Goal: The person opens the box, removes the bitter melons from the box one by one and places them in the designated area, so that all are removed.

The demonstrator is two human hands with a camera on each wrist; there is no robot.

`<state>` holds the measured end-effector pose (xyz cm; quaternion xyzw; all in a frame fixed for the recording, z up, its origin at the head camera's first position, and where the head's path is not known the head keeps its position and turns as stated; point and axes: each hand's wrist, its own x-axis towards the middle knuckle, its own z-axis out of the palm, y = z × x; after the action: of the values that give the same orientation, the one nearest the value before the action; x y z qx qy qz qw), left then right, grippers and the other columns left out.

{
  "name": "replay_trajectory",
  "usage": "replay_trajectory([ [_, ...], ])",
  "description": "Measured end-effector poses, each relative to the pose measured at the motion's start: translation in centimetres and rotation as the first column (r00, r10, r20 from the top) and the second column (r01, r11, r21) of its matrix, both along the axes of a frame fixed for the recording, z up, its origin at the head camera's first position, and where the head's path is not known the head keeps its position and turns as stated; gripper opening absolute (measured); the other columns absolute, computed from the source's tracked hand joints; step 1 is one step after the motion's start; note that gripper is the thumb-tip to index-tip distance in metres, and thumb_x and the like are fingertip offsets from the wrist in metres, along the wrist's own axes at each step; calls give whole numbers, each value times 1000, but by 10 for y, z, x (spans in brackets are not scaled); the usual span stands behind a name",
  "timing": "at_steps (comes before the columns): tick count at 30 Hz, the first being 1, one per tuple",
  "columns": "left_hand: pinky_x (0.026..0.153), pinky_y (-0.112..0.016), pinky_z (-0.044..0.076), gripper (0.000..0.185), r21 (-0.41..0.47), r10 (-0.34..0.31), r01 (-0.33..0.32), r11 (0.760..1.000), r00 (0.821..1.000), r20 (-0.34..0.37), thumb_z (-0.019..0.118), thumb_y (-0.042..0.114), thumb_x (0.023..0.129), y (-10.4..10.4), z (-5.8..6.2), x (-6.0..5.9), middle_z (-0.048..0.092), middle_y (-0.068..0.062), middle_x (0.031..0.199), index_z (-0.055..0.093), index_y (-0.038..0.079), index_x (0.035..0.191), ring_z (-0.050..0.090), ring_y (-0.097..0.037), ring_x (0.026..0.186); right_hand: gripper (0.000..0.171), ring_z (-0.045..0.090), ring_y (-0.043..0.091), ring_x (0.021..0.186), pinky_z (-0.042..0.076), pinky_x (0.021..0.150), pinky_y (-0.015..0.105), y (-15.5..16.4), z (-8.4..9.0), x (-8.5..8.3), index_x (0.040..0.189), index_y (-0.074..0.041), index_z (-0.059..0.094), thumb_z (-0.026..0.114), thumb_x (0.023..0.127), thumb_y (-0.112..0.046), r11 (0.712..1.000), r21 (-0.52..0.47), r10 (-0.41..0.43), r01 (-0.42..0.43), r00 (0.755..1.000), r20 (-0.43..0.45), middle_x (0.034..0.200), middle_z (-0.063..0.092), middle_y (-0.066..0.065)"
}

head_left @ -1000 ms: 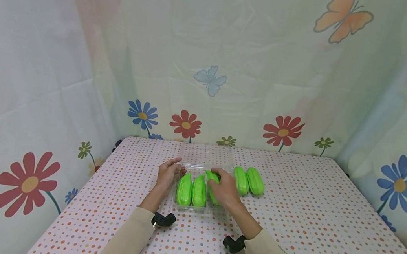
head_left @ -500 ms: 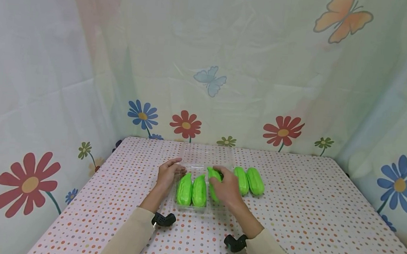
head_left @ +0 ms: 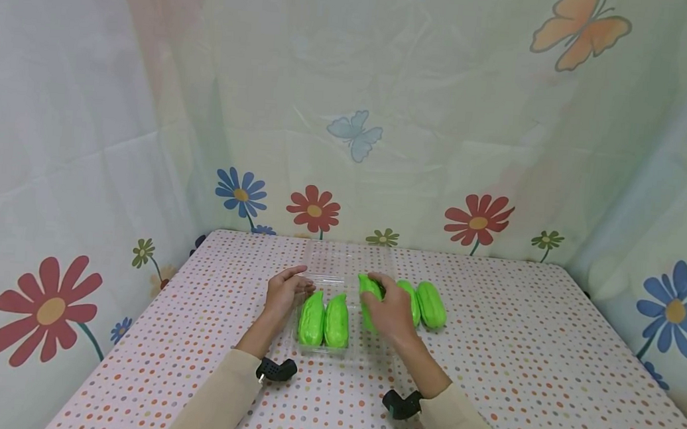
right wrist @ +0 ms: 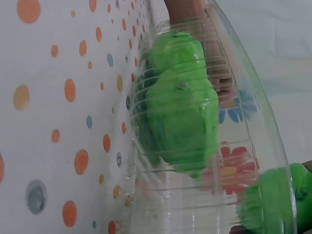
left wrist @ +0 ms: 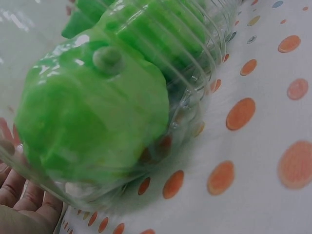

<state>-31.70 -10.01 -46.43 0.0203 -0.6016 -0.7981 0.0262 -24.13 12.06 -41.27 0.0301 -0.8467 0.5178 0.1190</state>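
Note:
A clear plastic tray (head_left: 353,355) lies mid-table with its lid (head_left: 349,263) folded back. Two bright green gourds (head_left: 311,320) (head_left: 337,322) lie side by side in its left part. My left hand (head_left: 283,293) rests with relaxed fingers against the tray's left rim; its palm (left wrist: 19,214) shows behind the tray wall (left wrist: 204,44), close to a gourd (left wrist: 92,112). My right hand (head_left: 389,309) grips a third green gourd (head_left: 368,288) above the tray's right edge. The right wrist view shows this held gourd (right wrist: 273,200) and a trayed gourd (right wrist: 180,107).
Two more green gourds (head_left: 412,303) (head_left: 431,305) lie on the dotted tablecloth (head_left: 519,360) just right of my right hand. Flowered curtains close off the table at the back and on both sides. A black wrist mount (head_left: 275,370) sits on each forearm.
My right hand has lifted its green gourd from the tray's right part and carried it up and to the right, toward the two loose gourds. The left hand has stayed put.

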Motion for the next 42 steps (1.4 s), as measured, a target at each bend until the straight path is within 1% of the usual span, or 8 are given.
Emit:
replay_trajectory([
  [4,84,-39,61,45,4,-10,10,1000,1000,-2,52,-2,93,0,1,0,70,-12,89,56,-8,137,72,-21,80,48,61,26,94,57,76,34,4,3,-1,138,-5,59,65,92,-13,1000,10,-18,18,1000,-11,123,65,18],
  [7,87,-42,61,45,7,-17,17,1000,1000,0,52,-2,93,-1,2,0,70,-11,88,55,-7,138,72,-22,82,48,62,28,101,57,83,38,7,5,-3,138,-5,59,65,92,-14,1000,15,-24,25,999,-21,127,64,18],
  [11,91,-46,59,44,18,-26,26,999,1000,9,52,-2,94,-2,1,-1,70,-13,90,55,-6,138,72,-26,85,48,60,31,118,53,99,45,11,7,-5,139,-4,59,66,93,-14,1000,5,-15,15,999,-30,136,61,19],
  [15,95,-50,57,42,15,-36,36,999,999,24,52,-4,94,-3,4,-1,70,-19,94,57,-6,136,72,-33,91,48,57,33,125,50,105,48,14,8,-5,139,-4,58,66,92,-13,1000,-8,-9,9,999,-31,139,59,19],
  [25,98,-54,54,40,9,-54,54,999,999,7,52,-5,94,-2,25,20,70,-22,95,58,-8,133,72,-36,93,48,56,35,126,50,104,49,19,8,-7,139,-4,58,66,92,-12,999,10,-35,35,999,-39,141,58,19],
  [28,98,-55,54,40,12,-53,53,999,999,0,51,-5,94,-2,25,21,70,-22,95,59,-8,132,71,-39,95,49,56,34,127,50,105,48,23,8,-8,140,-3,58,66,92,-12,999,7,-42,42,999,-33,142,58,19],
  [35,101,-57,52,40,13,-59,59,998,998,-1,51,-5,94,-3,22,18,69,-22,97,59,-7,133,69,-43,99,48,60,32,110,55,88,43,35,12,-10,140,-3,57,64,94,-14,995,41,-89,90,995,-35,134,62,20],
  [42,101,-57,52,40,18,-61,61,998,998,-3,52,-6,94,-3,23,19,69,-23,97,58,-8,133,70,-40,97,49,57,35,118,53,96,47,45,18,-14,142,-4,55,64,96,-16,992,44,-119,119,993,-11,138,58,21],
])
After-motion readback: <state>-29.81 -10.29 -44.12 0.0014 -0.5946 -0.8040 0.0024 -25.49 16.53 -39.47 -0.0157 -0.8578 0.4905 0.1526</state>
